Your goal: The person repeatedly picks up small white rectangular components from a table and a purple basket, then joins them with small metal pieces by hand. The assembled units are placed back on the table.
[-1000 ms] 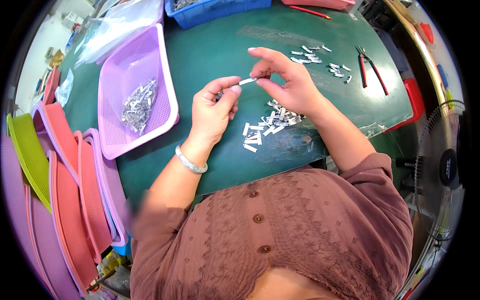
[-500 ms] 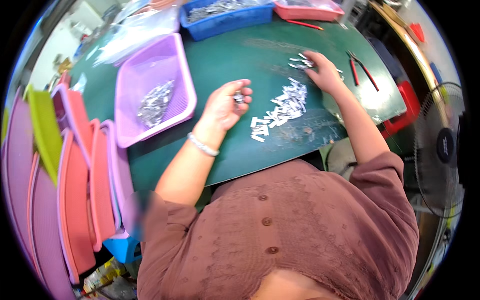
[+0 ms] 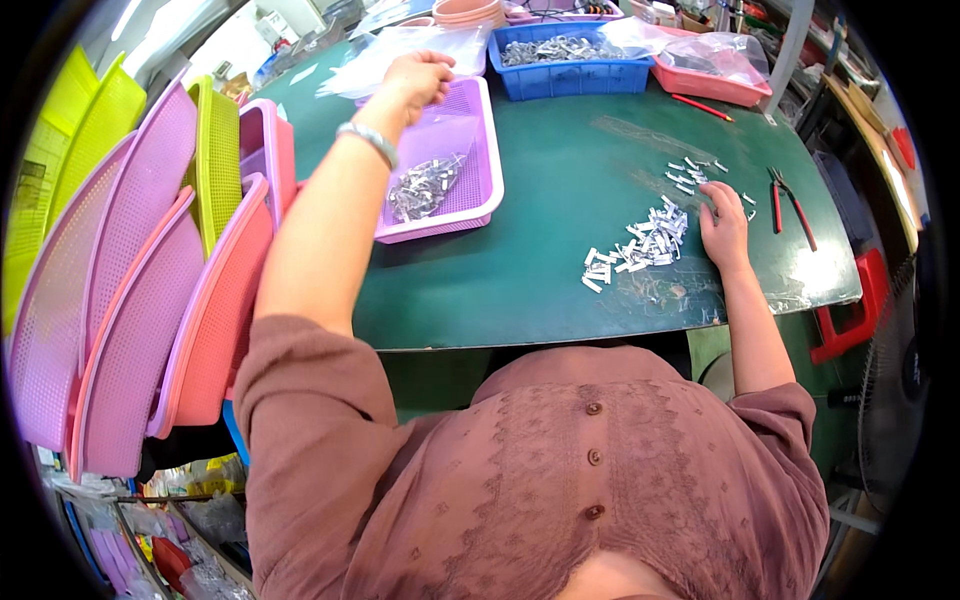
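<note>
My left hand [image 3: 418, 82] is raised over the far end of a purple plastic basket [image 3: 484, 150], its fingers curled in. Whatever it may hold is hidden. Inside the basket lies a heap of small silvery metal pieces [image 3: 425, 187]. On the green table my right hand [image 3: 725, 228] rests with thumb and fingers apart, holding nothing that I can see. To its left is a loose pile of small white-and-silver metal pieces [image 3: 652, 240]. A smaller scatter of the same pieces [image 3: 686, 178] lies just beyond its fingertips.
Red-handled pliers [image 3: 792, 205] lie at the right. At the back stand a blue bin [image 3: 570, 82] of metal parts and a pink bin [image 3: 710, 88] with a plastic bag; a red pencil [image 3: 702, 107] lies before them. Stacked baskets [image 3: 225, 310] crowd the left, a fan [image 3: 890, 370] the right.
My left hand has gone from beside the pile, metal pieces in its palm, up and left over the basket. My right hand has drawn nearer from the scattered pieces. The view has shifted left.
</note>
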A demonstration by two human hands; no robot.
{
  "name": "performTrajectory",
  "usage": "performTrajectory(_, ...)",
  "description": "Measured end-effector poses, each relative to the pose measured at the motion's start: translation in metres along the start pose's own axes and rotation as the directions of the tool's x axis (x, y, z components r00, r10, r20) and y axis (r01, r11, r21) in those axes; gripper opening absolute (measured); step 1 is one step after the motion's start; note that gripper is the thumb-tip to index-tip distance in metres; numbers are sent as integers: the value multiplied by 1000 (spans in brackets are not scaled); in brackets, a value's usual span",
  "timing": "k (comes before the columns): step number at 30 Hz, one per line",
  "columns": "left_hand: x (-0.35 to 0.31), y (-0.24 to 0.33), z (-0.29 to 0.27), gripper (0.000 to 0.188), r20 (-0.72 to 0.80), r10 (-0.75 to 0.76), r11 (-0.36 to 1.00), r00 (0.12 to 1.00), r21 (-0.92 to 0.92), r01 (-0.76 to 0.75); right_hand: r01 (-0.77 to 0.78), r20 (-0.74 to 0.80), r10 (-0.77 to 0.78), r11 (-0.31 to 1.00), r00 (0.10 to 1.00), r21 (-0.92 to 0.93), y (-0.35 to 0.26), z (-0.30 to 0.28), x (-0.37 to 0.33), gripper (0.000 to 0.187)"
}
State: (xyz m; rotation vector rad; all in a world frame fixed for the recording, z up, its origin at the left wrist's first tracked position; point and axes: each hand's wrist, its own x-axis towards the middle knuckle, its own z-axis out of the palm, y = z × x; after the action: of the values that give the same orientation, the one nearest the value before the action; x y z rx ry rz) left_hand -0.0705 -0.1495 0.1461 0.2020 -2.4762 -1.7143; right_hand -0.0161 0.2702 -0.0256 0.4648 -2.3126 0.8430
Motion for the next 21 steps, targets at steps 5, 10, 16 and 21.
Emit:
performTrajectory(5,32,-18,-25,16,154,25,882,988,462,-94,22,2,-22,999,1000,25,6,-3,-1,21)
performTrajectory(10,38,-26,-28,15,381,-186,701,906,698,-150,-30,28,28,997,999,68,7,-9,-5,13)
performTrajectory(16,29,-14,-23,9,373,-371,641,850,765,-57,-17,13,16,998,1000,65,9,-12,-6,10)
performTrajectory(21,20,-16,-12,15,256,-567,477,783,877,58,-5,15,5,1000,1000,16,8,-11,-7,11)
